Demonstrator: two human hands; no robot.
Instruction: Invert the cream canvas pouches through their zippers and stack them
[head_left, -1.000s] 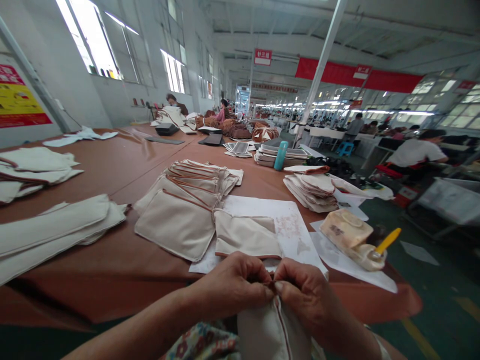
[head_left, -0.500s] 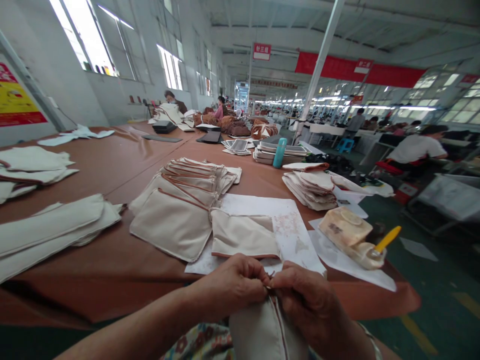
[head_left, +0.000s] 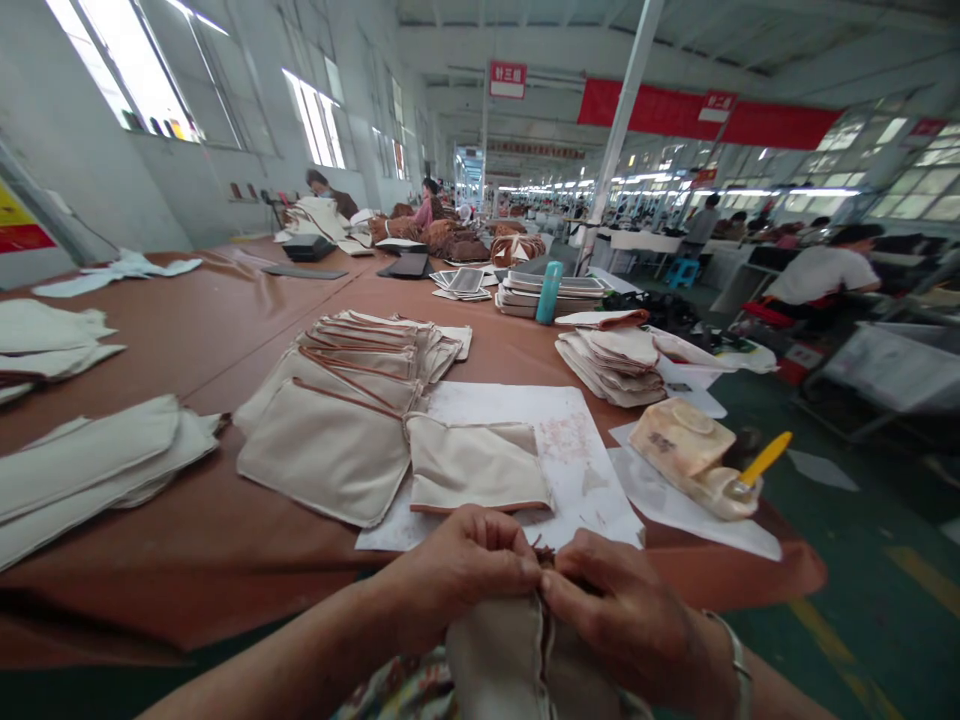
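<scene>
A cream fabric piece with a brown-edged seam hangs below my two hands at the front of the table. My left hand pinches its top end from the left. From the right, my right hand pinches the same end, the fingertips of both hands nearly touching. Brown frayed ends stick up between them. Just beyond lies another cream piece with a brown edge, on white paper. Left of it, a fanned stack of cream pieces rests on the brown table cover.
More cream pieces lie at the left. On the right are a cream stack and a cut plastic container with a yellow-handled tool. A turquoise bottle stands farther back. Other people sit in the distance.
The view has shifted slightly, so the table items appear farther left. My right hand has turned a little and its bracelet shows more. Both hands keep their pinch on the fabric.
</scene>
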